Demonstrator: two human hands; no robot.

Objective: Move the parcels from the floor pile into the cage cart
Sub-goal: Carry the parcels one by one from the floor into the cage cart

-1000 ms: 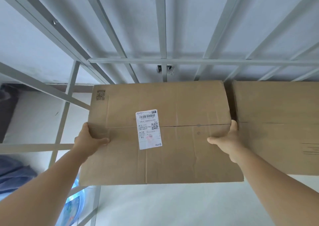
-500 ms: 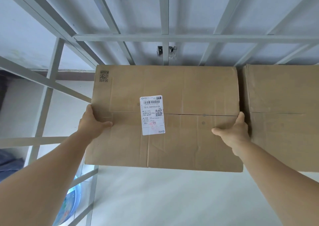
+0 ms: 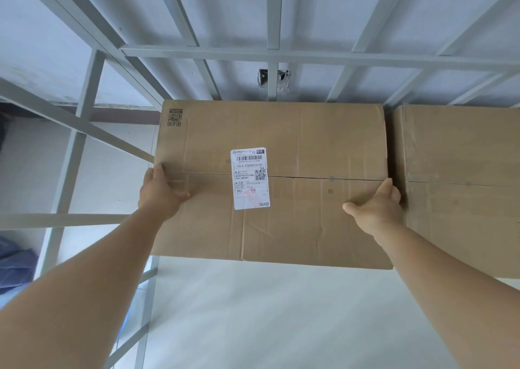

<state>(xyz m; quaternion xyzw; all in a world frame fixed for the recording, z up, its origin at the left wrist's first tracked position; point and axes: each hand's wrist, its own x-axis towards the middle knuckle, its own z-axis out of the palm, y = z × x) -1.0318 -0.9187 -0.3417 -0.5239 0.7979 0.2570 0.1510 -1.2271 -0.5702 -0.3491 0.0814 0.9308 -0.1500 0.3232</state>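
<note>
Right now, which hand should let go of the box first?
Probably the right hand. It sits squeezed between the labelled cardboard box and the neighbouring box, blocking them from closing up. The left hand has free space beside the cage bars.

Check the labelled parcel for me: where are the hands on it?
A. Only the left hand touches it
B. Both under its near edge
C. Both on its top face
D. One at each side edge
D: the left hand grips the labelled parcel at its left edge, and the right hand holds its right edge, beside the neighbouring parcel.
</note>
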